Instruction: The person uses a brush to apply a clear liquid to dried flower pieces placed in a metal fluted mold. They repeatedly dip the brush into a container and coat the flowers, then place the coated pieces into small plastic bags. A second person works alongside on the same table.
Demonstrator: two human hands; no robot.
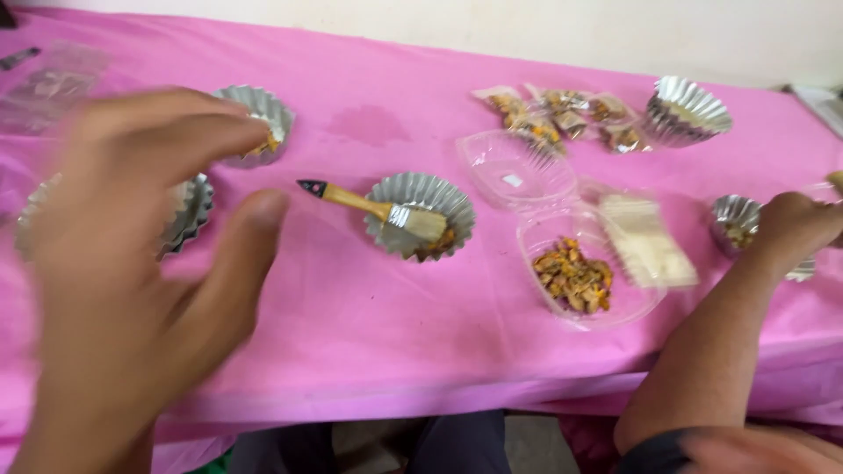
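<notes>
I see my left hand blurred at the near left, fingers spread apart and empty, its fingertips by a fluted foil cup on the pink-covered desk. My right hand reaches to the far right beside another small foil cup; I cannot tell whether it grips anything. Between them a wooden-handled brush rests across a middle foil cup, and just right of that lies an open clear clamshell box holding brown-orange pieces.
</notes>
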